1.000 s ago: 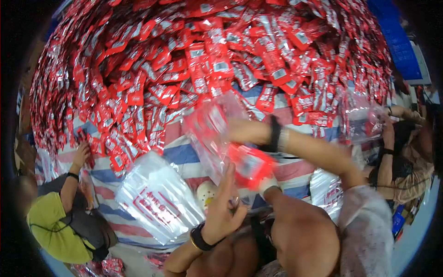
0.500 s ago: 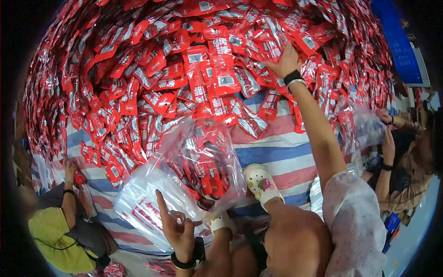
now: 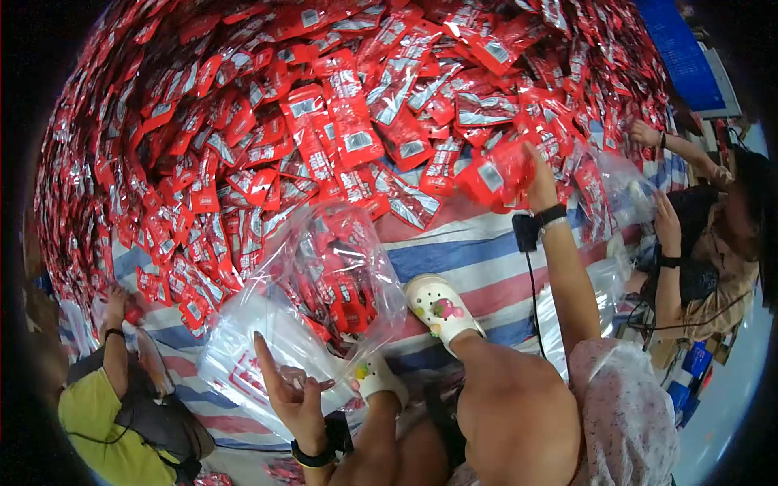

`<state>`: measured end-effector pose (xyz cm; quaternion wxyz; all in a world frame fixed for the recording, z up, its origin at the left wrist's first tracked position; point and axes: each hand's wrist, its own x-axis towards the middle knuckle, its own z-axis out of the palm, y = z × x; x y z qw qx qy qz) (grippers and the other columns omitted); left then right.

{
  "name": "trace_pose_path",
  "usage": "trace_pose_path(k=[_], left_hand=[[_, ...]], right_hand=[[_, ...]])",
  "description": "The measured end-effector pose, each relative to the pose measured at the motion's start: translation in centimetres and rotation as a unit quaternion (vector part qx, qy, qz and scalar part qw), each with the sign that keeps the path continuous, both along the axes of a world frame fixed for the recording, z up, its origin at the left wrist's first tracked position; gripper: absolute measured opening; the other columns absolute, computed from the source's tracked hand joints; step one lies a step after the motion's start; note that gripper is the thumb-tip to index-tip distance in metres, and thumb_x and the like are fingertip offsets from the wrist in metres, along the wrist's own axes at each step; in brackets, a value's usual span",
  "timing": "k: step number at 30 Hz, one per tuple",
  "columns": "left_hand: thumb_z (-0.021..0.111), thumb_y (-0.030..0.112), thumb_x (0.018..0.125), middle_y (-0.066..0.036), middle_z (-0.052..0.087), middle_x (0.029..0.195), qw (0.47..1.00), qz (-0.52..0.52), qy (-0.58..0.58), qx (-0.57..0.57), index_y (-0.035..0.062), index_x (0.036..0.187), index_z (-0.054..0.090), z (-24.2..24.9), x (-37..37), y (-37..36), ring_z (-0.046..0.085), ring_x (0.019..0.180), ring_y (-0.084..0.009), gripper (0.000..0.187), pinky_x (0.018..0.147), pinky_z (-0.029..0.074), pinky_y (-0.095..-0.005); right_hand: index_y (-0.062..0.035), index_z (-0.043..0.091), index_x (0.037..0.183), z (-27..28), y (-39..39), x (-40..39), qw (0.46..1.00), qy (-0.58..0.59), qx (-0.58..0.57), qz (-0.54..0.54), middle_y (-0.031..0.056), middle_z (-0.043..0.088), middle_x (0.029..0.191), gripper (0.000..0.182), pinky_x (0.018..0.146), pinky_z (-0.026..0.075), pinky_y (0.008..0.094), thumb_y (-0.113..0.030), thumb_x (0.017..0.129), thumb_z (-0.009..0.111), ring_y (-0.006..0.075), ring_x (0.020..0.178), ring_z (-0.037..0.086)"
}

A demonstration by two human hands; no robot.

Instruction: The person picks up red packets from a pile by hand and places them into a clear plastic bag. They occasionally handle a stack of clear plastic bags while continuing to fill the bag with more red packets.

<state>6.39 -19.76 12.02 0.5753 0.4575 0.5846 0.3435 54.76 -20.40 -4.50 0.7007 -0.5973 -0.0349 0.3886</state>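
Note:
My right hand (image 3: 541,182) is closed on a few red packets (image 3: 496,175), raised over the front edge of a large heap of red and silver packets (image 3: 267,89). My left hand (image 3: 293,398) has its index finger stretched out and the others partly curled, beside the clear plastic bag (image 3: 389,304) and over the white printed plastic (image 3: 253,356). Several red packets (image 3: 348,300) lie inside the clear bag, whose mouth stands open towards the heap.
Striped sheeting (image 3: 454,263) lies under everything. My white clogs (image 3: 440,308) are beside the bag. One person (image 3: 121,397) sits at the left, another (image 3: 721,243) at the right with a clear bag (image 3: 628,194). A blue bin (image 3: 685,61) stands at the upper right.
My right hand has taken hold of red packets and drawn them back from the heap. A black cord now shows by my right wrist. The right-hand person's one hand has moved up to the heap.

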Motion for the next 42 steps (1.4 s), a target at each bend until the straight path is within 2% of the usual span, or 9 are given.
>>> trace_pose_path(k=[6,14,17,28,33,35,36,39,42], left_hand=[[0.039,-0.02,0.063,-0.005,0.015,0.151,1.0,-0.016,0.017,0.011,0.002,0.145,0.012,0.0,0.7,0.5,0.038,0.067,-0.0054,0.089,0.059,0.056,-0.021],[0.046,-0.01,0.066,0.003,0.047,0.088,0.999,-0.006,0.026,0.024,0.0017,0.144,0.017,-0.3,0.8,0.4,0.036,0.06,-0.0028,0.084,0.055,0.053,-0.0188],[0.042,-0.016,0.063,-0.002,0.031,0.125,1.0,-0.027,0.015,0.004,0.0014,0.144,0.015,-0.2,1.1,0.0,0.037,0.064,-0.0037,0.087,0.058,0.054,-0.019],[0.042,-0.015,0.065,-0.007,0.023,0.149,0.994,-0.101,0.012,0.035,0.0032,0.145,0.013,0.0,1.4,-0.4,0.038,0.066,-0.0039,0.088,0.059,0.052,-0.0162],[0.049,-0.01,0.071,-0.009,0.028,0.148,0.971,-0.219,-0.044,0.086,0.0053,0.144,0.023,-0.7,3.3,-1.0,0.049,0.07,-0.0063,0.079,0.062,0.048,-0.0185],[0.051,-0.009,0.072,-0.012,0.031,0.146,0.951,-0.272,-0.036,0.145,0.0051,0.143,0.025,-0.5,4.6,-0.9,0.05,0.07,-0.0082,0.078,0.063,0.047,-0.021],[0.052,-0.009,0.071,-0.014,0.033,0.145,0.944,-0.279,-0.025,0.177,0.0049,0.143,0.026,-0.1,5.1,-0.6,0.049,0.069,-0.0091,0.078,0.064,0.047,-0.0224],[0.052,-0.009,0.071,-0.016,0.031,0.146,0.964,-0.229,-0.012,0.134,0.0066,0.143,0.029,-0.5,4.2,0.3,0.054,0.082,-0.0089,0.077,0.065,0.047,-0.0215],[0.049,-0.011,0.071,-0.016,0.024,0.149,0.98,-0.155,0.022,0.126,0.0076,0.138,0.038,-2.3,0.4,-0.2,0.057,0.095,-0.0094,0.07,0.067,0.049,-0.0202]], right_hand=[[0.0074,0.058,0.095,-5.9,5.1,-0.1,0.725,-0.498,-0.446,0.165,0.0292,0.06,0.094,0.071,0.077,0.046,0.0476,-0.057,0.068,0.069,0.0426,0.089,0.059],[0.0098,0.058,0.1,-8.6,-0.5,-1.5,0.888,-0.363,-0.228,0.164,0.0296,0.051,0.113,0.062,0.096,0.036,0.0471,-0.041,0.068,0.075,0.039,0.107,0.048],[0.0023,0.062,0.103,-9.9,0.7,-2.9,0.666,-0.527,-0.507,0.147,0.0226,0.059,0.106,0.065,0.091,0.043,0.0416,-0.046,0.062,0.077,0.0353,0.103,0.055],[0.0,0.055,0.11,11.9,0.8,-8.2,0.944,0.016,-0.128,0.305,0.0044,0.064,0.09,0.028,0.068,0.05,0.0257,-0.019,0.089,0.055,0.0118,0.075,0.061],[-0.0003,0.046,0.123,16.2,2.0,-19.0,0.521,-0.409,0.109,0.741,0.0138,0.063,0.099,0.057,0.085,0.045,0.0367,-0.034,0.081,0.066,0.0215,0.096,0.059],[0.002,0.054,0.112,17.7,8.0,-23.4,0.541,-0.266,-0.324,0.729,0.0147,0.063,0.096,0.05,0.078,0.047,0.0322,-0.034,0.079,0.064,0.0173,0.089,0.06],[0.0015,0.055,0.108,10.8,8.0,-23.3,0.806,-0.095,0.011,0.585,0.0143,0.063,0.091,0.049,0.075,0.048,0.0305,-0.035,0.078,0.064,0.0146,0.083,0.059],[0.0006,0.038,0.129,1.3,6.1,-27.6,0.561,-0.687,0.041,0.459,0.0246,0.053,0.115,0.076,0.082,0.048,0.0404,-0.042,0.073,0.069,0.0326,0.104,0.056],[0.0005,0.032,0.134,9.5,5.4,-29.2,0.531,-0.501,-0.061,0.681,0.026,0.045,0.125,0.089,0.093,0.041,0.046,-0.051,0.072,0.069,0.0393,0.115,0.045]])
